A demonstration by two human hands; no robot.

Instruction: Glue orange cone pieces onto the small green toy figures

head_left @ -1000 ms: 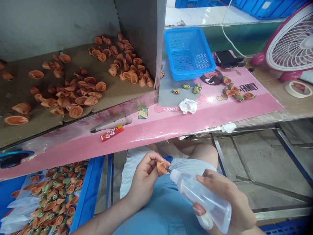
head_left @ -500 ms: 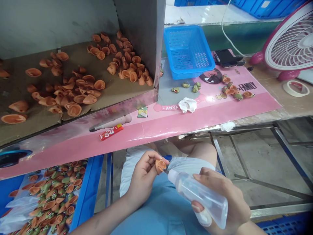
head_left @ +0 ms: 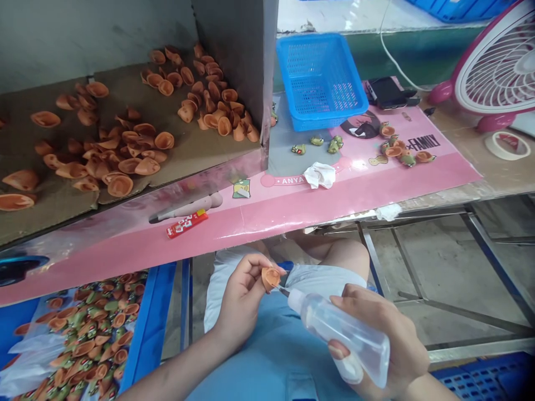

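Above my lap, my left hand (head_left: 246, 289) pinches a small orange cone-shaped piece (head_left: 271, 278) with its hollow side facing up. My right hand (head_left: 376, 328) is wrapped round a translucent squeeze bottle (head_left: 345, 334), tilted with its thin dark nozzle (head_left: 283, 291) pointing left at the piece. The tip is at the rim of the hollow; whether it touches cannot be made out. A white wrap covers one finger of my right hand. Many similar orange pieces (head_left: 121, 184) lie inside a cardboard-floored box at the upper left.
A blue bin (head_left: 146, 323) of orange and green pieces stands at lower left. On the pink mat (head_left: 251, 217) are a blue basket (head_left: 321, 122), small green figures (head_left: 334, 145), crumpled tissue (head_left: 320, 175) and a red packet (head_left: 186, 224). A fan (head_left: 501, 67) and tape roll (head_left: 507, 146) stand right.
My left hand has shifted the orange piece slightly left and turned it, so the nozzle tip shows more clearly at its rim. The bottle stays nearly still. The view has moved slightly.
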